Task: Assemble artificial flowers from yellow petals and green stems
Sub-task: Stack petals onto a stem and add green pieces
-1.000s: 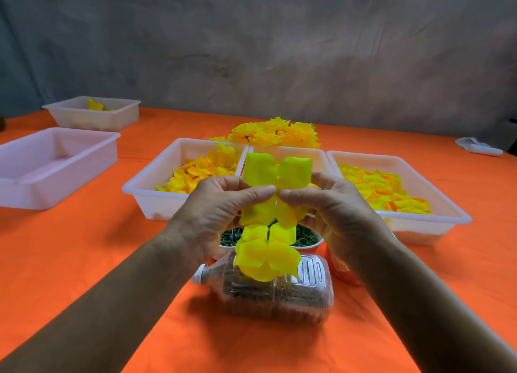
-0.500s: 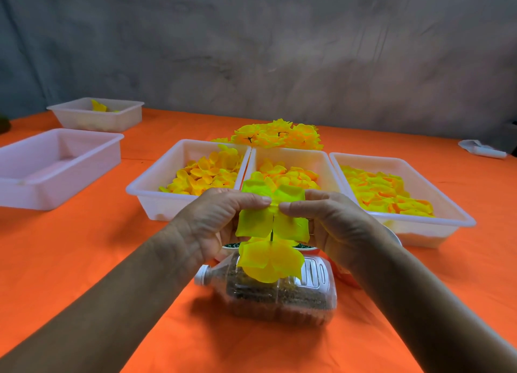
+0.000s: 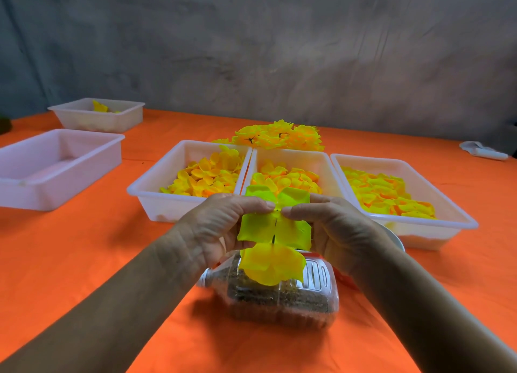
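Both hands meet at the middle of a thin yellow-green fabric petal layer (image 3: 275, 219), spread flat and facing the camera. The left hand (image 3: 215, 227) pinches it from one side with thumb and forefinger, the right hand (image 3: 335, 230) from the other, and the two sets of fingers (image 3: 260, 205) nearly touch at the layer's centre hole. Neither hand is relaxed; each grasps the fabric.

A dark slender stem (image 3: 274, 233) runs straight down from the fingers, behind the split between the lower lobes; its long axis is roughly vertical. Just below the fingers, on that same line, sits a fuller yellow fabric blossom (image 3: 272, 265), apparently layers already stacked. So the pinched layer probably has to slide down along the stem, away from the fingertips, until it meets the blossom. Both hands lie equally near, so neither has the advantage.

Below the blossom a clear plastic bottle filled with dark granules (image 3: 279, 294) lies on its side on the orange tabletop (image 3: 84, 260); whether the stem is stuck into it cannot be told. Beyond the fingers stand three white plastic trays of loose yellow petals (image 3: 207, 174), and further off a heap of finished yellow flowers (image 3: 279, 135).
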Tool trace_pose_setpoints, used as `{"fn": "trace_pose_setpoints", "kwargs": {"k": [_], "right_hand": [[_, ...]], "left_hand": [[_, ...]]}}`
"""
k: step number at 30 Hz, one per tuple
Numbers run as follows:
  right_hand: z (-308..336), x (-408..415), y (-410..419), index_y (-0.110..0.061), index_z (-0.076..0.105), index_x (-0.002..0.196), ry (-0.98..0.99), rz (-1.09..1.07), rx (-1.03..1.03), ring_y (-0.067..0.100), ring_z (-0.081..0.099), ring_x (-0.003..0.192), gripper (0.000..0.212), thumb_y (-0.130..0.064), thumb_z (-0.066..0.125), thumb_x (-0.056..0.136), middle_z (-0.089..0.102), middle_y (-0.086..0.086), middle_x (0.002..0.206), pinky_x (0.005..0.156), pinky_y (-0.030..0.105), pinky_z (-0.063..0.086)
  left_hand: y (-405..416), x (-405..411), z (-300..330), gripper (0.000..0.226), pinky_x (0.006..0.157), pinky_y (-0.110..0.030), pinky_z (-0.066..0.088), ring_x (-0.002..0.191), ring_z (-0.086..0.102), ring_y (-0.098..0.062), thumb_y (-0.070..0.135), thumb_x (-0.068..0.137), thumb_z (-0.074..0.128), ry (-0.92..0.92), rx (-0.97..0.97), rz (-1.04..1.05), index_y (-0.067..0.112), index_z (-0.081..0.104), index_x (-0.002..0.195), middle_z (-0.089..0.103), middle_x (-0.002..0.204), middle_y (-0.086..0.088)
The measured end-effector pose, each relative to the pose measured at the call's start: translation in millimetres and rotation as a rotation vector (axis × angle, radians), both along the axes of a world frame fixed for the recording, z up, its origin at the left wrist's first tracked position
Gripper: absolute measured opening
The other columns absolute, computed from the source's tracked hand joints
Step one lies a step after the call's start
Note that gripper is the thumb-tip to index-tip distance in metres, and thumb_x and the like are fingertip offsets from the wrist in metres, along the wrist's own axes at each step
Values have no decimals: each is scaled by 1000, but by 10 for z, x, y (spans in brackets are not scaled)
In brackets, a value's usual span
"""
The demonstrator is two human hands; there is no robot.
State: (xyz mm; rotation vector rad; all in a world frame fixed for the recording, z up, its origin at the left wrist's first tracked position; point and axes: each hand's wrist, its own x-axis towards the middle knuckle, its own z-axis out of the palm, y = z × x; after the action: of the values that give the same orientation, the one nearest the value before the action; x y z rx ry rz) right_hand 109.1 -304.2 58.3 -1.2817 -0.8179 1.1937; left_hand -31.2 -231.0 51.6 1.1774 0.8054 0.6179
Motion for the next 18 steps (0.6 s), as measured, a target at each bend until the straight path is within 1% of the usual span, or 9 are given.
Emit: {"fn": "trace_pose_setpoints", "kwargs": {"k": [3,6,8,11,13,14,15,16,18], "right_hand": [[-7,-10,0,-2,65,108,5,-10,-1,35,67,93,57,-11,71,52,70,20,105,90,56,49],[-23,-11,19,1,60,116,8,-15,-12,39,65,101,65,-9,71,53,68,22,109,94,61,45],[-31,-10,37,2,55,121,12,-20,-28,39,64,103,67,-6,72,57,66,23,112,94,62,44],[-35,-18,54,3,52,125,40,-17,-61,39,64,101,56,0,68,71,65,24,114,91,57,48],[-43,-4,74,4,54,121,60,-18,-75,33,68,85,48,0,66,75,68,21,107,77,47,56],[-48,7,87,1,56,117,67,-20,-72,27,69,72,43,-1,65,75,69,17,98,66,39,57],[-52,15,97,-4,58,111,71,-26,-73,21,67,62,36,-2,65,76,69,13,90,57,31,54],[-60,22,109,-8,59,108,77,-30,-77,18,65,55,33,-2,64,76,68,9,84,53,27,51],[-93,43,122,-10,60,102,95,-25,-89,16,64,51,26,-3,64,77,67,6,78,49,25,49]], "left_hand": [[-2,6,-16,34,58,-26,42,59,64,-14,20,54,71,13,-5,-16,14,64,86,70,73,-4],[0,9,-32,12,59,-26,41,55,63,-11,17,69,70,22,-6,-20,16,64,80,70,69,-1],[2,10,-38,7,59,-26,41,54,63,-10,17,73,69,24,-4,-21,17,64,78,69,66,1],[1,17,-37,7,57,-25,42,55,63,-11,16,76,68,26,-12,-10,17,63,81,69,66,1],[2,27,-31,6,54,-24,42,52,63,-10,16,77,67,26,-22,-5,17,63,82,69,65,1],[3,35,-26,6,52,-24,42,51,63,-10,15,77,67,27,-25,-4,16,63,82,69,65,0],[7,43,-25,5,51,-23,42,49,62,-10,15,77,67,29,-28,-1,16,64,82,68,64,0],[10,50,-26,5,50,-22,43,48,62,-10,15,77,67,29,-33,4,16,64,81,68,63,-1],[6,57,-34,4,47,-21,44,47,61,-10,15,77,68,28,-45,10,16,64,78,68,61,0]]}}
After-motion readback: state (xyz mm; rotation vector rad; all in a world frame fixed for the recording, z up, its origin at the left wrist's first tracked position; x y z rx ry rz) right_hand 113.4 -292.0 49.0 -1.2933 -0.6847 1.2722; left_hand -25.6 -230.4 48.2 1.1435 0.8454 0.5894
